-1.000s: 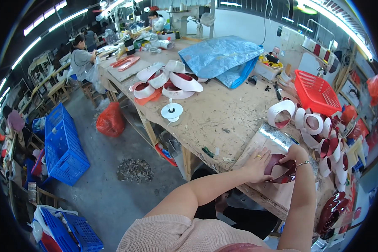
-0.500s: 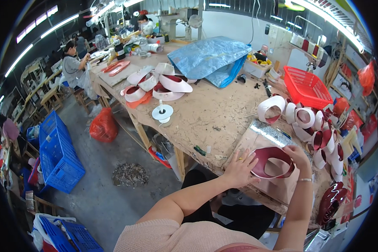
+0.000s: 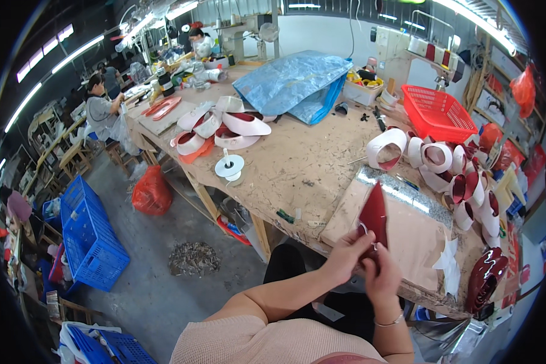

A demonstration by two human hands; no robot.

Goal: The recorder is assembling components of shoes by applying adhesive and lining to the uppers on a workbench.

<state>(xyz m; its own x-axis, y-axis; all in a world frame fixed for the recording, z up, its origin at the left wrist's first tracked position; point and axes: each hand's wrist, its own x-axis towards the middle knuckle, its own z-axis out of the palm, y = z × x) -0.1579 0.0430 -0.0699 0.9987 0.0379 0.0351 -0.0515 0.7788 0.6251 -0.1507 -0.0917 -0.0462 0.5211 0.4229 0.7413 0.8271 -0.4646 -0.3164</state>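
Observation:
Over the near edge of the worktable I hold a dark red shoe upper [image 3: 375, 213], its pointed end tipped up and away from me. My left hand [image 3: 349, 253] pinches its lower left side between thumb and fingers. Just right of it, my right hand [image 3: 382, 273] is closed on the lower end, with part of the grip hidden. Beneath lies a pale work board [image 3: 400, 255] with a speckled stone slab [image 3: 400, 195] along its far side. A white jagged-edged piece [image 3: 448, 267] rests by the board's right edge.
White shoe uppers with red linings [image 3: 467, 188] are piled at right, and more [image 3: 242, 128] at far left. A red basket [image 3: 437, 115], a blue sheet [image 3: 294, 85], a white spool [image 3: 229, 167] and a glossy dark red object [image 3: 486, 279] also stand about. Blue crates [image 3: 94, 236] sit on the floor.
The upper has been lifted off the board and turned from lying spread to standing point-up. Both hands have come together at its lower end. The white piece on the board now shows.

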